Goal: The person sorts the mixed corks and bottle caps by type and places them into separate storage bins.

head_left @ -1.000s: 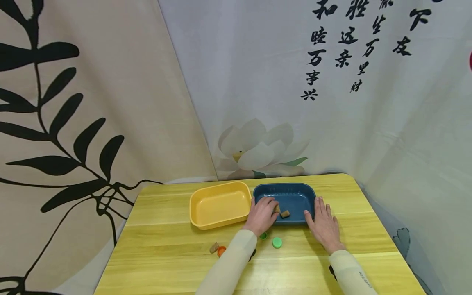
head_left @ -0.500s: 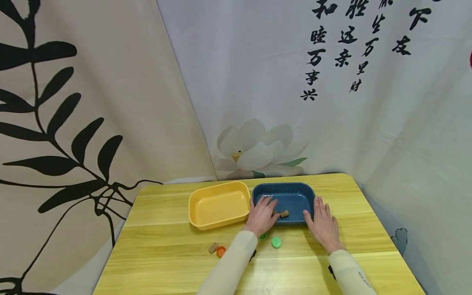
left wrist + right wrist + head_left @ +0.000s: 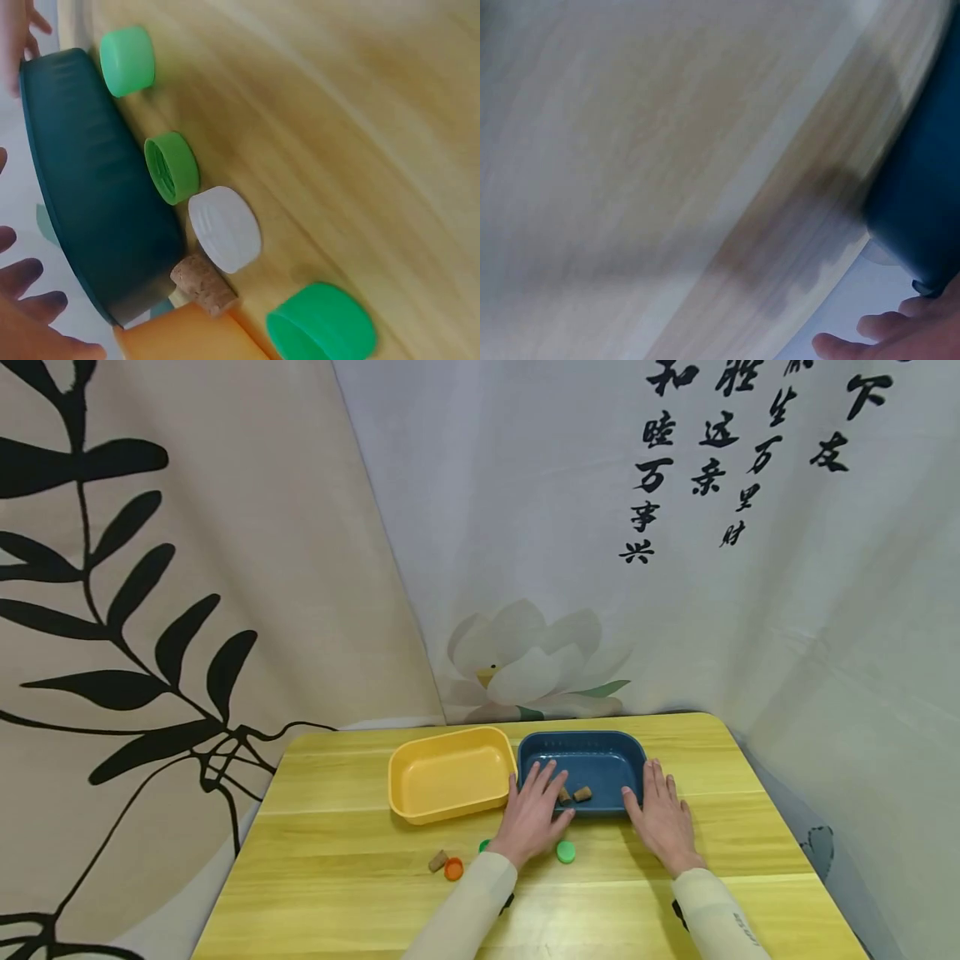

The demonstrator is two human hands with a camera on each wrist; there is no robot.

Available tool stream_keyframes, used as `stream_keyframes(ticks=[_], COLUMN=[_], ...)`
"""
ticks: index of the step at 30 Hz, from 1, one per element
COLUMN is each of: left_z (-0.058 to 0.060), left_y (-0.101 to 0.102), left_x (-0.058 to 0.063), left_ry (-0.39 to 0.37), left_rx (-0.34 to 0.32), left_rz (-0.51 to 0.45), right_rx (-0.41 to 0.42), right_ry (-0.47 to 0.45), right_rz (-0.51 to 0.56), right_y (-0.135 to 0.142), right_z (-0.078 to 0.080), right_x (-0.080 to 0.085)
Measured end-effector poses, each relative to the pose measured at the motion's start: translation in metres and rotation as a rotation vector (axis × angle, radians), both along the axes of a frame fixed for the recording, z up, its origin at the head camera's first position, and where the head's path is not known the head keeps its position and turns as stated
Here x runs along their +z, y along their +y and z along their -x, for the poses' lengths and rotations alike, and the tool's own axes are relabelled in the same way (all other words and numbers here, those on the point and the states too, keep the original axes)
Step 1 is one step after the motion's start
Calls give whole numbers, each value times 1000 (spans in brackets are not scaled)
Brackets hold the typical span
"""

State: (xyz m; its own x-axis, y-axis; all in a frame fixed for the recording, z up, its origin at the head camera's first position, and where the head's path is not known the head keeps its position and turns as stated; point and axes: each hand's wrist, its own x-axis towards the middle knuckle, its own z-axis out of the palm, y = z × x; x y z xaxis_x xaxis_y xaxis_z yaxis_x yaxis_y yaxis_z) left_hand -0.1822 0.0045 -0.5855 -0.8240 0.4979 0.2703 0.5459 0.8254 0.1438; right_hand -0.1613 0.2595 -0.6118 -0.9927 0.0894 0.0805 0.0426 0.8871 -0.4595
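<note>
1. Hung behind the blue tray (image 3: 607, 764): pale backdrop cloths (image 3: 510, 510), printed with black leaves, dark brush characters and a white flower.
2. Spread beneath the blue tray: a yellowish wooden desk (image 3: 315, 877).
3. Just left of the blue tray: a yellow tray (image 3: 446, 777), shallow, round-cornered, set at a slight angle.
4. As for the blue tray, upright on the desk toward its far edge, between both hands.
5. Over the near left corner of the blue tray: the left hand (image 3: 528, 818), fingers spread and extended.
6. Along the right wall of the blue tray: the right hand (image 3: 663, 822), fingers straight and together, apparently touching that wall, though too cropped in the right wrist view to be sure.
7. In front of the blue tray: a light green cap (image 3: 566, 852); close to its near wall, a mid-green cap (image 3: 172, 168) and a white cap (image 3: 225, 229); farther out to the front left, a deep green cap (image 3: 484, 845) and an orange cap (image 3: 453, 869).
8. Inside the blue tray, by the near wall: two corks (image 3: 582, 793), one partly covered by the left hand. Outside, near its left front corner: another cork (image 3: 204, 283); farther front left, a loose cork (image 3: 438, 860) beside the orange cap.
</note>
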Motion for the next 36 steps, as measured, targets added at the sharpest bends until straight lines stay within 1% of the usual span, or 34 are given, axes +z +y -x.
stream_keyframes(ticks=[6,9,14,17,21,26,30,36], left_z=[-11,-17,-26,-31,-33,-34,-37,-40], left_y=[-14,-21,-38,-51,-70,-94,-110,-134], left_x=[-2,-3,-2,-1,2,5,3,-2], left_ry=[56,72,63,49,55,84,91,75], left_rx=[-13,-8,-1,-1,1,23,49,109], left_rz=[-24,1,8,-23,-60,-52,-60,-118], right_rx=[-1,-3,5,8,9,11,15,20], right_ry=[-8,-10,-10,-11,-8,-4,-7,-11], right_rz=[-3,-3,1,3,1,7,8,8], right_y=[0,1,1,1,1,1,1,2], right_z=[1,1,1,2,2,2,3,4], right_x=[0,-1,-3,-3,-2,-1,0,-3])
